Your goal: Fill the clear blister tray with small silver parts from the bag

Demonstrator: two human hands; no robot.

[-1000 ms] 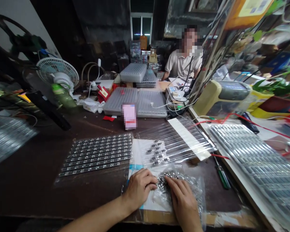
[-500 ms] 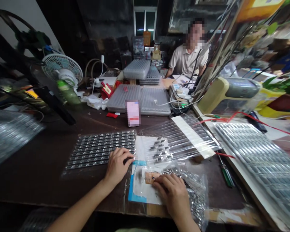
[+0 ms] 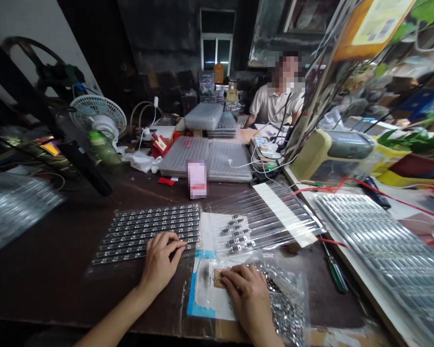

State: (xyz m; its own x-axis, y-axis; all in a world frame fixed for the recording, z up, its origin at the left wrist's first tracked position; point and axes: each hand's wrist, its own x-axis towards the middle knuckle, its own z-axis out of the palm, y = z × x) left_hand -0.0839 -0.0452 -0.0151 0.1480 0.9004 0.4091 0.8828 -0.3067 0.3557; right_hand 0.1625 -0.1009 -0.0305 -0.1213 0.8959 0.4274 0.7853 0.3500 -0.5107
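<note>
My left hand (image 3: 162, 258) is over the lower right part of a clear tray (image 3: 141, 231) filled with rows of small metal pieces. Its thumb and index finger pinch together near the tray's last row; what they hold is too small to name. My right hand (image 3: 249, 294) has its fingertips pressed together on a small brown block (image 3: 219, 278), and anything between them is hidden. Beside that hand lies a plastic bag of loose shiny metal parts (image 3: 289, 308). Several metal pieces (image 3: 237, 233) rest on another clear ribbed tray (image 3: 275, 212) above the block.
A green-handled screwdriver (image 3: 336, 274) lies at the right. Stacked clear trays (image 3: 383, 250) stand beyond it, more (image 3: 18, 207) at the far left. A pink box (image 3: 197, 179) and a fan (image 3: 98, 115) are farther back. A person (image 3: 277, 101) sits across the table.
My left hand has moved left, from the tray's right edge onto its lower rows. My right hand stays at the brown block. The whole view has shifted slightly.
</note>
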